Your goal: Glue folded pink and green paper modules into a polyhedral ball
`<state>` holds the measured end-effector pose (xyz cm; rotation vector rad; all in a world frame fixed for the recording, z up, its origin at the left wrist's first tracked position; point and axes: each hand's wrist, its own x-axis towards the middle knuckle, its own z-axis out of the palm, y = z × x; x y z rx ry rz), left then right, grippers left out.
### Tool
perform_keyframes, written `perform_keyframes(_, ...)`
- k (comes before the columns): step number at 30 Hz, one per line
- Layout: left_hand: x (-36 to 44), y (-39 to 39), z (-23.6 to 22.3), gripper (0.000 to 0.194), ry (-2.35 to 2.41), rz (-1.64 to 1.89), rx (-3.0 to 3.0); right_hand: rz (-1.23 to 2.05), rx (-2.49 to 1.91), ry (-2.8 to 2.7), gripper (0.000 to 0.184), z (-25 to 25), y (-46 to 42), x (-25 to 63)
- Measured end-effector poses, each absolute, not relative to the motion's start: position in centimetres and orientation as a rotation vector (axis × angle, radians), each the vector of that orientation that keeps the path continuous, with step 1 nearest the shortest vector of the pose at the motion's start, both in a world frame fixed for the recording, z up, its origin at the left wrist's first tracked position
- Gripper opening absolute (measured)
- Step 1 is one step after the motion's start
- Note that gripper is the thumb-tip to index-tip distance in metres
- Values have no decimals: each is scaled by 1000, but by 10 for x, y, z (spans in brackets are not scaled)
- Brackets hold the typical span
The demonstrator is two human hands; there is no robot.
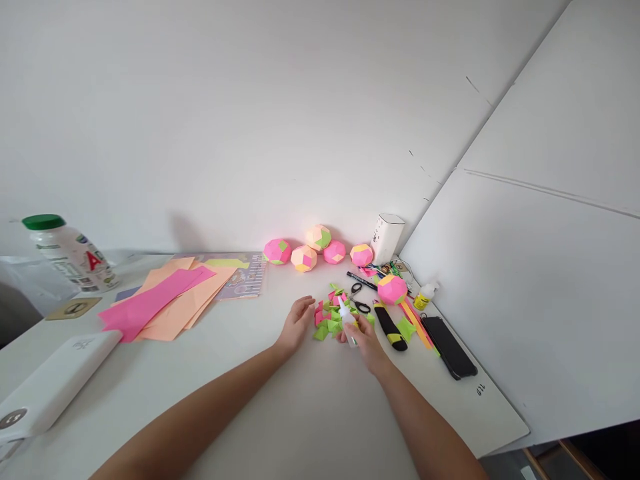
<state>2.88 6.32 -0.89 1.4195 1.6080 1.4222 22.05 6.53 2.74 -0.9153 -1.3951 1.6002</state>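
Note:
My right hand (365, 341) is closed around a small white glue bottle (347, 319), its tip pointing up over a pile of folded green and pink paper pieces (329, 319). My left hand (297, 323) lies on the white table (280, 400) just left of the pile, fingers stretched toward it and holding nothing. A pink and yellow paper ball (392, 289) sits right of the pile, next to black scissors (359, 297).
Several paper balls (304, 257) line the wall beside a white box (387, 237). A black phone (449, 347), a highlighter (391, 327), a pen (361, 280) and another glue bottle (425, 295) lie right. Pink and orange sheets (165, 303), a green-capped bottle (70, 253) and a white device (50, 387) are left.

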Motion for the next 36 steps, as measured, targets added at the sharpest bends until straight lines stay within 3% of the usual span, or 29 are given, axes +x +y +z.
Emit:
perform_keyframes(4, 24, 37, -16, 28, 1697, 1405, 1538, 1545, -935, -1289, 37, 28, 60, 217)
perform_keyframes(7, 31, 35, -16, 33, 1977, 1149, 1710, 1514, -937, -1289, 41, 26, 58, 215)
perform_keyframes(9, 36, 39, -12, 26, 1988, 1071, 1697, 1500, -944, -1290, 43, 24, 58, 215)
perform_keyframes(12, 38, 40, -5, 22, 1904, 1068, 1676, 1495, -960, -1289, 46, 25, 59, 216)
perform_keyframes(16, 34, 15, 2, 32, 1686, 1061, 1559, 1487, -962, -1299, 50, 30, 59, 218)
perform_keyframes(19, 33, -13, 7, 36, 1164, 1136, 1111, 1575, -935, -1296, 42, 33, 54, 217)
perform_keyframes(23, 30, -31, 11, 35, 901, 1153, 885, 1744, -867, -1324, 33, 36, 38, 212)
perform_keyframes(31, 21, -23, 8, 30, 701, 1046, 814, 1692, -859, -1388, 47, 40, 17, 201)
perform_keyframes(36, 30, -31, 2, 33, 810, 997, 974, 1740, -844, -1444, 44, 38, 14, 197)
